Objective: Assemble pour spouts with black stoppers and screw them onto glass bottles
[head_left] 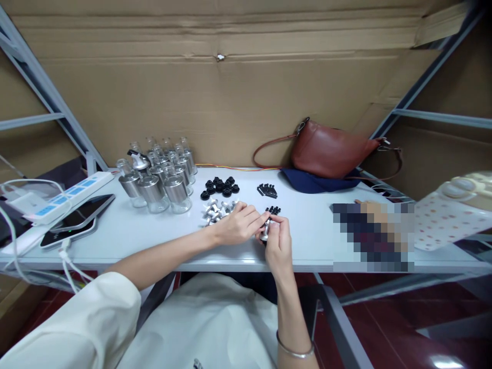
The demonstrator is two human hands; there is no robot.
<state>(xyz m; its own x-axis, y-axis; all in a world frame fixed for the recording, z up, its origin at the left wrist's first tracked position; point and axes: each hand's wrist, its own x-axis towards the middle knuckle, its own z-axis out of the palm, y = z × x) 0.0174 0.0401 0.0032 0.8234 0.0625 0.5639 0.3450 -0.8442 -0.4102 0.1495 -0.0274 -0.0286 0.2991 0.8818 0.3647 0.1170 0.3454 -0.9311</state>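
In front of me, near the table's front edge, my right hand point(280, 243) grips a small silver pourer spout point(265, 236) with a dark part at its lower end. My left hand point(242, 224) pinches at the top of the same spout, where the fingers hide most of it. Left of the hands lies a pile of silver spout pieces point(215, 211). Small black pieces point(273, 210) sit just beyond the fingertips. Farther back are round black stoppers point(219, 185) and a group of thin black levers point(267, 190).
Glass bottles with metal sleeves point(150, 190) stand at left; one carries a pourer top point(139, 161). A power strip point(73, 197) and phones point(82, 212) lie farther left. A brown handbag point(330, 151) rests on a navy cloth point(319, 182). Cardboard point(230, 107) lines the back.
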